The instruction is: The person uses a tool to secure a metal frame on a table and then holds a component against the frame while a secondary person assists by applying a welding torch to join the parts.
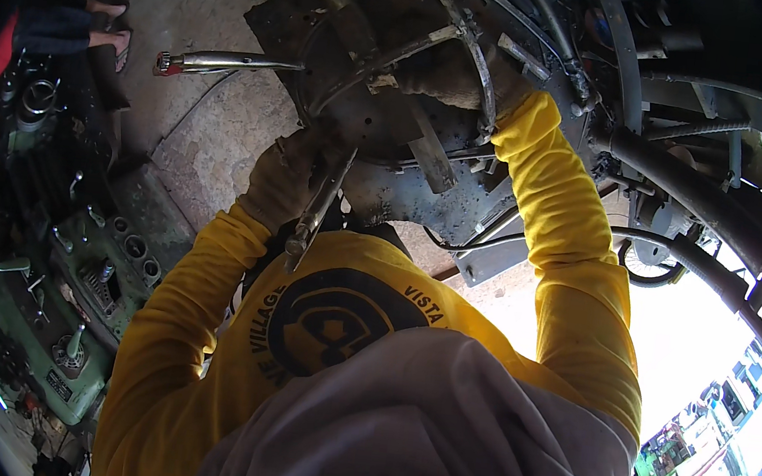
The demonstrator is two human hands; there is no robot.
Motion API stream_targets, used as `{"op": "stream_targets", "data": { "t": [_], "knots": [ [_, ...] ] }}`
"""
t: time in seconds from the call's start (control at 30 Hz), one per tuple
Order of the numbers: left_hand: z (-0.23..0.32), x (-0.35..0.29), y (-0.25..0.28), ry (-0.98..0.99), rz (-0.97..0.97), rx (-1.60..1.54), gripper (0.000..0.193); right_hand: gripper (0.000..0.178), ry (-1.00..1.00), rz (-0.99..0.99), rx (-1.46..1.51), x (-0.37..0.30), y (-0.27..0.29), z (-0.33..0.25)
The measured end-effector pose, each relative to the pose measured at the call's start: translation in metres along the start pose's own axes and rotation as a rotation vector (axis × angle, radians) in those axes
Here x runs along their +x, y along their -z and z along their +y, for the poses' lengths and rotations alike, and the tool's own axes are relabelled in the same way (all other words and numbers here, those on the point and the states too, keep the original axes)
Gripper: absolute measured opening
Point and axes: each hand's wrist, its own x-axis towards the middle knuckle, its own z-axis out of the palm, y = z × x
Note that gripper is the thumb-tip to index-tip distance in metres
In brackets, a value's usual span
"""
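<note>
2 gloved hands on the round metal housing (pixel 392 61) under the machine. Left hand (pixel 282 180) is clenched on a metal hand tool (pixel 316 212) at the housing's lower edge; right hand (pixel 461 73) grasps the curved steel band (pixel 485 71) on its rim. Looks like fastener work, so next calls for steady leverage. Chrome-handled wrench (pixel 222 62) sticks out left. No containers visible.

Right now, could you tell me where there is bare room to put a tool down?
The bare concrete floor between the locking pliers and the green machine parts is free. It is crowded around the round metal assembly, where the left hand and right hand work.
</note>
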Motion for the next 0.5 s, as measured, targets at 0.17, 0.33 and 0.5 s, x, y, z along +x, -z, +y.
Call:
{"op": "stream_targets", "data": {
  "t": [0.17, 0.33, 0.5],
  "knots": [
    [-0.015, -0.013, -0.012, 0.059, -0.051, -0.080, 0.060, 0.035, 0.132, 0.127, 0.163, 0.001, 0.001, -0.012],
    [-0.005, -0.006, -0.006, -0.004, 0.027, 0.022, 0.058, 0.031, 0.090, 0.128, 0.227, -0.004, -0.001, -0.010],
    [-0.006, -0.005, -0.005, -0.078, 0.029, 0.115, 0.058, 0.032, 0.104, 0.095, 0.230, -0.004, -0.004, 0.000]
  ]
}}
